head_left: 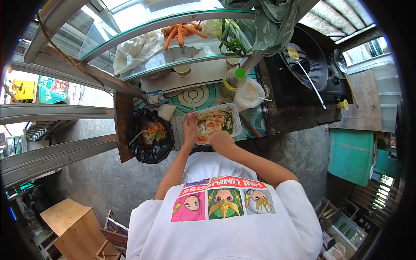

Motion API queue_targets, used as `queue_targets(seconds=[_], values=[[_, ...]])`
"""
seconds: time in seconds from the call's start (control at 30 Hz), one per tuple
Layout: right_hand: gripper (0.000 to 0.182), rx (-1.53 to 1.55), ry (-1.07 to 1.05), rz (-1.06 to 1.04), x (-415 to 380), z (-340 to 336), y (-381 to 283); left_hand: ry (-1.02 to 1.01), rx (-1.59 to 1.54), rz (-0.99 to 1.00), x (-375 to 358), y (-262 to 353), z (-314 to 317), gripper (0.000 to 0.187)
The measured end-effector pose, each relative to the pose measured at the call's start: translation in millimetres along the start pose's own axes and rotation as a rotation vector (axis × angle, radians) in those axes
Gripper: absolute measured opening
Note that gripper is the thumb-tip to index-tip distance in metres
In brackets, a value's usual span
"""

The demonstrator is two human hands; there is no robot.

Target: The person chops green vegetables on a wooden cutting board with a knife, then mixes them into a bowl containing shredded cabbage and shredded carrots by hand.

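A clear plastic food container (238, 122) stands on the counter in front of me, filled with shredded vegetables (212, 119): pale strands, orange bits and chopped greens. My left hand (189, 128) grips its left side, fingers along the rim. Over the container's near edge, my right hand (221, 142) is closed in a fist, knuckles up. Whatever it may hold is hidden beneath the fingers. Just right of the container lies a knife with a brown handle (250, 127). Left of my left hand, a black plastic bag (149, 149) holds vegetable scraps (154, 132).
Behind the container stand a green-capped bottle (234, 82) and a white tub (250, 93). A glass shelf (173, 65) above carries carrots (184, 32) and green leaves (232, 39). To the right, a dark wok (305, 65) sits on a stove with a long-handled spatula (310, 82).
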State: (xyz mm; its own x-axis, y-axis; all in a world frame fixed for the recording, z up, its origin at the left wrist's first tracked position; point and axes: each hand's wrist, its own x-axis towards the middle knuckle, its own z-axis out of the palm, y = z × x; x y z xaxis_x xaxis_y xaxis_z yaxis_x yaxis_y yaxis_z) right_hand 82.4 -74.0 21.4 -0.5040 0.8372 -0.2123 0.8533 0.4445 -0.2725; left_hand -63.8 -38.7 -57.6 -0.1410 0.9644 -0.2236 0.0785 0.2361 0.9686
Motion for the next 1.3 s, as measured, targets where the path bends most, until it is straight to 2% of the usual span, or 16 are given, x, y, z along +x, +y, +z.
queue_targets(seconds=[0.07, 0.13, 0.17, 0.27, 0.33, 0.47, 0.57, 0.67, 0.77, 0.83, 0.97, 1.03, 1.17, 1.23, 1.27, 1.3], values=[[0.010, 0.060, -0.060, 0.023, -14, -19, 14, -0.014, -0.018, -0.027, 1, 0, 0, 0.050], [0.009, -0.112, 0.032, 0.147, -23, -29, 34, -0.019, -0.023, -0.020, 1, 4, -1, 0.051], [0.009, -0.114, 0.030, 0.144, -22, -31, 44, -0.028, -0.025, -0.017, -1, 5, -1, 0.052], [0.007, -0.179, 0.147, 0.035, -9, -34, 64, -0.052, -0.163, -0.071, 6, -15, -1, 0.053], [0.008, -0.007, 0.277, -0.156, 6, -33, 65, -0.059, -0.212, -0.114, 4, -12, 0, 0.053], [0.007, -0.087, 0.300, -0.303, 46, -6, 45, -0.095, -0.291, -0.148, -1, 6, -1, 0.053], [0.008, -0.241, 0.304, -0.427, 58, -11, 32, -0.085, -0.262, -0.122, 4, -12, -2, 0.052], [0.010, -0.291, 0.238, -0.326, 57, -1, 39, -0.054, -0.295, -0.127, 4, -12, 1, 0.052], [0.011, -0.265, 0.309, -0.290, 41, 11, 55, -0.045, -0.209, -0.126, -2, 11, 1, 0.052], [0.010, -0.159, 0.349, -0.110, 30, 9, 57, -0.039, -0.204, -0.122, 0, 4, 0, 0.051], [0.008, -0.165, 0.301, 0.038, 16, 8, 67, -0.051, -0.189, -0.079, 0, 3, 1, 0.051], [0.008, -0.273, 0.198, 0.150, 10, -7, 67, -0.046, -0.179, -0.079, 1, -3, -1, 0.050], [0.007, -0.395, 0.206, 0.243, 11, -4, 77, -0.039, -0.185, -0.084, 3, -9, 1, 0.049], [0.006, -0.665, 0.068, 0.252, 15, -3, 69, -0.058, -0.151, -0.052, 7, -13, 1, 0.050], [0.006, -0.665, 0.065, 0.256, 17, -2, 66, -0.076, -0.118, -0.022, 8, -16, 2, 0.050], [0.006, -0.641, -0.050, 0.219, 21, -6, 61, -0.080, -0.118, -0.024, 7, -13, 3, 0.050]])
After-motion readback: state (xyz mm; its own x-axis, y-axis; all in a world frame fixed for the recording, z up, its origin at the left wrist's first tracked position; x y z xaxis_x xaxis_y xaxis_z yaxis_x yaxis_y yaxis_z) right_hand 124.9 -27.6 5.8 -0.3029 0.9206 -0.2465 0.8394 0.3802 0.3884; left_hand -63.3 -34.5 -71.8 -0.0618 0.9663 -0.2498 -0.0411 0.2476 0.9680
